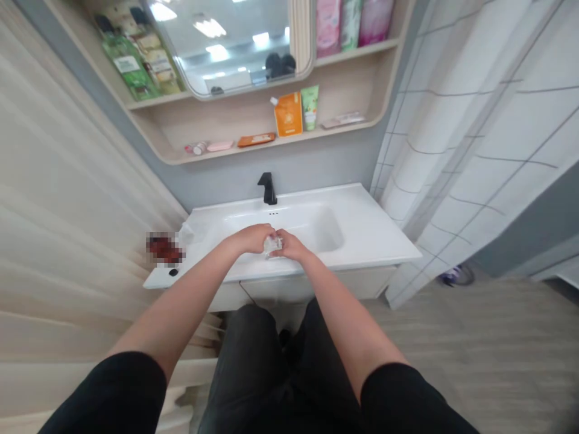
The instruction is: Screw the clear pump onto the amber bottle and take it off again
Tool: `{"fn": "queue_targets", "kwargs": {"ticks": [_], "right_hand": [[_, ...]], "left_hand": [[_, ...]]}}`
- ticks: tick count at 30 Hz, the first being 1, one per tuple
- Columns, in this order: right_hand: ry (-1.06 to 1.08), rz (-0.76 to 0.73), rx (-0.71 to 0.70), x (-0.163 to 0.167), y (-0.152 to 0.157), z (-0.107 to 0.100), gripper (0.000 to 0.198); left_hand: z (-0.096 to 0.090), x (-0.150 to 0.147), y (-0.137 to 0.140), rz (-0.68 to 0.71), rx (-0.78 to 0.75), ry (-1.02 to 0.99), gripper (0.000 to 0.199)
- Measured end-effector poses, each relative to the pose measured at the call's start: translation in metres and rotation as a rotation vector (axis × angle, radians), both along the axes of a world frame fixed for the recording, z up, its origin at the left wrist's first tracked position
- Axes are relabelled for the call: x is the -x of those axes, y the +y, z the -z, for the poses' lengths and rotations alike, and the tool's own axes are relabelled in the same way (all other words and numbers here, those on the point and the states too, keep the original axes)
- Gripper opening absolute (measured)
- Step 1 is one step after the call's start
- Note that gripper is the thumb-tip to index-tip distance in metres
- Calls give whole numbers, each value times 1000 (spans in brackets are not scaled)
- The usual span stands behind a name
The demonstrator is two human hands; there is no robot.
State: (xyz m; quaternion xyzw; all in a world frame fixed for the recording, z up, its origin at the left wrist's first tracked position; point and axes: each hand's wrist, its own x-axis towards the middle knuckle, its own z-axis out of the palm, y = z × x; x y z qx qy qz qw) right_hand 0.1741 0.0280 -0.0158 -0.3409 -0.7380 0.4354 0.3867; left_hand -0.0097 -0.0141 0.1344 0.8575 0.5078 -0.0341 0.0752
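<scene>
Clear item [272,246]: small, see-through, colourless, with whitish glints; too blurred to tell glass from plastic. It's over the near side of the white sink basin [331,228], black faucet [268,190] on the far side. Left hand [256,237] curled onto its left/far side, right hand [292,246] pinching its right edge, fingertips partly hidden. Both grip it, hands nearly meeting.
</scene>
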Motion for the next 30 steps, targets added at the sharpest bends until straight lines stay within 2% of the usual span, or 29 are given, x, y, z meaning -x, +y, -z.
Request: {"fn": "queue_targets", "kwargs": {"ticks": [2, 5, 7, 9, 11, 15, 16, 18, 20, 22, 25, 30], "right_hand": [[10, -5, 1, 0, 0, 0, 73], [9, -14, 19, 0, 0, 0, 77], [10, -22, 18, -1, 1, 0, 76], [25, -26, 16, -1, 1, 0, 76], [31, -29, 25, -1, 0, -1, 76], [2, -15, 41, -1, 0, -2, 77], [0, -8, 35, -1, 0, -1, 76], [12, -3, 28, -1, 1, 1, 76], [29, -9, 30, 0, 3, 4, 75], [33, -18, 34, 0, 4, 7, 75], [21, -11, 18, 0, 5, 8, 76], [38, -64, 40, 0, 3, 5, 76]], "left_hand": [[-2, 0, -1, 38, -40, -22, 51], [-4, -1, -3, -102, -117, 66, 36], [-4, -1, -4, -81, -87, 78, 28], [-4, 0, -3, 21, -54, -1, 37], [-4, 1, -2, 40, -84, -88, 51], [-2, 0, 0, -234, -136, -35, 48], [-1, -1, -1, -248, -110, -22, 45], [1, -2, -3, -146, -34, -65, 43], [3, -3, -6, -36, -1, -143, 55], [7, -3, -9, -80, -49, -140, 54], [12, -1, -10, -198, -122, -34, 35], [15, 16, -3, -42, -47, -148, 23]]}}
